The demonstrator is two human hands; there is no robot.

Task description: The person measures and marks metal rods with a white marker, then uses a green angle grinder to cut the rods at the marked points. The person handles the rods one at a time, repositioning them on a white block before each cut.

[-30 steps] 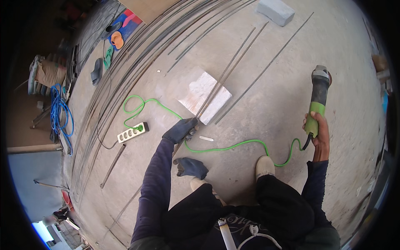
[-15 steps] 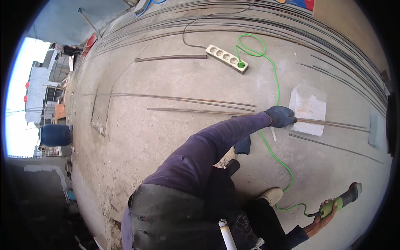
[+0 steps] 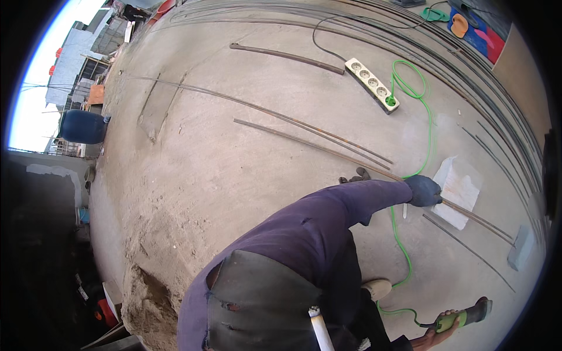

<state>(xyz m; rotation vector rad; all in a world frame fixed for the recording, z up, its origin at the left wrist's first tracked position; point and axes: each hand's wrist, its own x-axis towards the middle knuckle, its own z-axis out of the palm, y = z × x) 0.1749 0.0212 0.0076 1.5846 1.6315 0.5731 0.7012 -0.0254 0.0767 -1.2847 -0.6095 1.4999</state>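
My left hand [image 3: 422, 191], in a dark glove, is closed on thin steel rods [image 3: 480, 219] over a white block [image 3: 453, 178]. My bare right hand [image 3: 440, 332], low on the right, grips a green-and-black angle grinder [image 3: 466, 316] by its green body. Its green cable [image 3: 399, 245] runs to a white power strip [image 3: 372, 85]. A loose dark glove [image 3: 356, 176] lies partly hidden behind my left arm. A cigarette [image 3: 321, 327] sticks up close below the camera.
Long rebars [image 3: 486, 105] curve across the concrete floor's far side. Other rods [image 3: 263, 106] lie left of my hand. A grey block [image 3: 521, 248] sits right, sandals [image 3: 459, 25] top right, a blue barrel [image 3: 82, 126] far left. A broken, rough patch [image 3: 149, 298] is at lower left.
The view has swung left, bringing the barrel and rough floor in. The rods in my left hand and the grinder appear lower and farther right in the picture, both still held.
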